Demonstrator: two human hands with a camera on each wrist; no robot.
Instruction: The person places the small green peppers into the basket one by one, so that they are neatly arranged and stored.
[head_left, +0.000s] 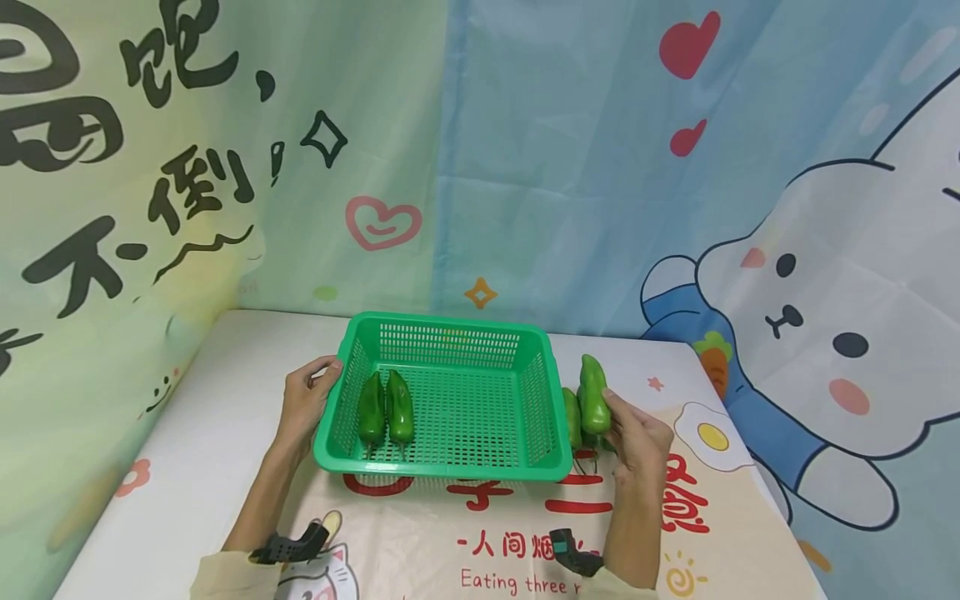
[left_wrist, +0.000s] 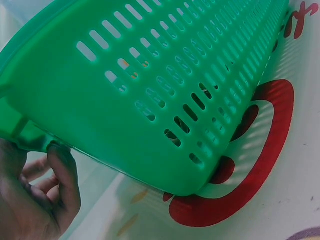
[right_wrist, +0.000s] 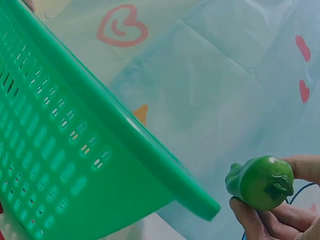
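Note:
A green plastic basket (head_left: 465, 467) with slotted walls stands on the table. Two green peppers (head_left: 401, 408) lie side by side on its floor, toward the left. My left hand (head_left: 306, 400) grips the basket's left rim, its fingers curled at the edge in the left wrist view. Just outside the right wall, my right hand (head_left: 637, 433) holds another green pepper (right_wrist: 267, 182) between thumb and fingers, stem end toward the wrist camera. Beneath and beside that held pepper, at least one more green pepper (head_left: 572, 417) lies on the table, partly hidden by the basket and the held one.
A printed cloth (head_left: 420, 550) with red lettering covers the front of the white table (head_left: 262, 350). Behind the table hangs a curtain (head_left: 525, 167) with cartoon drawings. Dark straps (head_left: 292, 546) circle both wrists.

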